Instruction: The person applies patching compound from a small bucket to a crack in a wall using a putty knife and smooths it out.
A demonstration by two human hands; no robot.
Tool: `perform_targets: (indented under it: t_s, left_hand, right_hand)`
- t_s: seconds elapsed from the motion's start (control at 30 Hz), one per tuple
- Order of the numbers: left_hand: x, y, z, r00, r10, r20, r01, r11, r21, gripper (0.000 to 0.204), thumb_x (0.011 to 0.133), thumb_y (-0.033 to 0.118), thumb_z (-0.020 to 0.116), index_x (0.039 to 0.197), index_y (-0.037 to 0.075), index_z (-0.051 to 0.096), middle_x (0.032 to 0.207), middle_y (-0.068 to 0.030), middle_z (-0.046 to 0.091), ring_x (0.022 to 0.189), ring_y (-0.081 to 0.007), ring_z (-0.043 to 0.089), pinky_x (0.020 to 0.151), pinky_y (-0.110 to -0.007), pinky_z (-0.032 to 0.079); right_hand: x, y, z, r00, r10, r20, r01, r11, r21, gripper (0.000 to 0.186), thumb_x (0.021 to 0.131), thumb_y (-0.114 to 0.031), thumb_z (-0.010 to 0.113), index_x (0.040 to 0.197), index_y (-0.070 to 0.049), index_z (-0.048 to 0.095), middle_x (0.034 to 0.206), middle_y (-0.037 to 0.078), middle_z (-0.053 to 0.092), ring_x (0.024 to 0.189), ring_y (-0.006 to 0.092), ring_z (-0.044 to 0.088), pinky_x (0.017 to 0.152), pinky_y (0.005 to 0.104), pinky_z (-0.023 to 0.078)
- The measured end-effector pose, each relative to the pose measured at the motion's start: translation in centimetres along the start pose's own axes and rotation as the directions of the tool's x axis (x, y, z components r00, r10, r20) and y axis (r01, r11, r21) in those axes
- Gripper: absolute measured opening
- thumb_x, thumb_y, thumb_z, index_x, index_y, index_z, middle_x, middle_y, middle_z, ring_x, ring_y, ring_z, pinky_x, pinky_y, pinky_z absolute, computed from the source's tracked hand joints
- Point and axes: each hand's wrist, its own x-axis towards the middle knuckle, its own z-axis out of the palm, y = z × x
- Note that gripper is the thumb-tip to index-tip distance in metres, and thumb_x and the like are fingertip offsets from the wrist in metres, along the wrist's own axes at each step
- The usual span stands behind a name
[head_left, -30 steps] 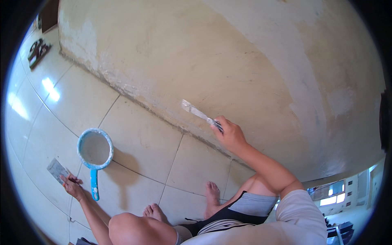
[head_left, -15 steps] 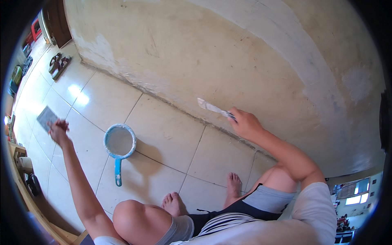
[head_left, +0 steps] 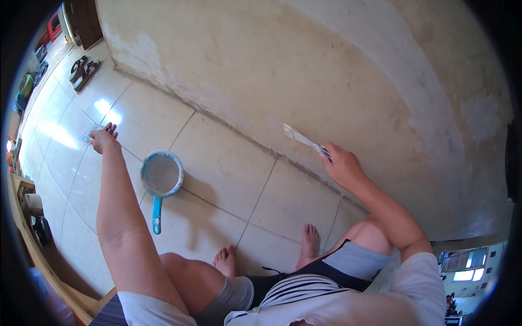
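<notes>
My right hand (head_left: 343, 165) is wrapped around the handle of a putty knife (head_left: 300, 136), whose long blade is smeared white and points left, close to the wall's lower part. Far out to the left, my left hand (head_left: 104, 138) grips a thin rectangular plate (head_left: 90, 132). Glare makes the plate hard to see against the floor, and my hand covers part of it. Between my arms a blue long-handled dipper (head_left: 157, 209) stands on the floor with greyish-white paste (head_left: 162, 174) inside and smears on its rim.
The beige wall (head_left: 261, 70) carries pale patched streaks and meets the tiled floor (head_left: 212, 163) in a rough edge. Dark sandals (head_left: 84, 74) lie at the far left. A wooden shelf (head_left: 32, 239) stands on my left; my bare feet (head_left: 225, 261) are below the dipper.
My left hand has moved up and right with the plate, which has turned from a broad grey face to a bright one. My right hand and putty knife have shifted slightly right.
</notes>
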Motion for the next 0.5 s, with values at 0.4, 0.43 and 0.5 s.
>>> perform_targets:
  t_s: [0.4, 0.43, 0.5]
  left_hand:
    - [1.1, -1.6, -1.9, 0.995, -0.087, 0.037, 0.086, 0.996, 0.033, 0.074, 0.105, 0.045, 0.011, 0.109, -0.013, 0.056, 0.107, -0.0192, 0.07, 0.092, -0.0278, 0.07, 0.07, -0.03, 0.055]
    - [0.3, -1.7, -1.4, 0.992, -0.116, 0.046, 0.114, 0.993, 0.039, 0.074, 0.105, 0.044, 0.01, 0.118, -0.014, 0.054, 0.116, -0.0205, 0.068, 0.102, -0.0297, 0.07, 0.08, -0.032, 0.056]
    - [0.1, -1.6, -0.8, 0.993, -0.105, 0.061, 0.102, 0.994, 0.04, 0.074, 0.105, 0.044, 0.009, 0.12, -0.014, 0.053, 0.116, -0.0204, 0.068, 0.103, -0.0298, 0.069, 0.08, -0.032, 0.056]
  right_hand:
    - [-2.0, 1.0, 2.5, 0.989, 0.144, 0.034, -0.143, 0.988, -0.051, 0.026, 0.095, -0.025, 0.055, 0.108, -0.002, 0.059, 0.096, 0.022, 0.067, 0.085, 0.0413, 0.065, 0.075, 0.0505, 0.051]
    - [-2.2, 1.1, 3.3, 0.988, 0.142, 0.061, -0.139, 0.989, -0.05, 0.027, 0.096, -0.025, 0.055, 0.107, -0.002, 0.058, 0.095, 0.022, 0.067, 0.085, 0.0413, 0.065, 0.075, 0.0505, 0.05]
    - [-1.7, 0.7, 5.4, 0.983, 0.14, 0.122, -0.138, 0.99, -0.023, 0.027, 0.096, -0.027, 0.054, 0.106, -0.002, 0.058, 0.094, 0.022, 0.067, 0.085, 0.0415, 0.065, 0.075, 0.0504, 0.05]
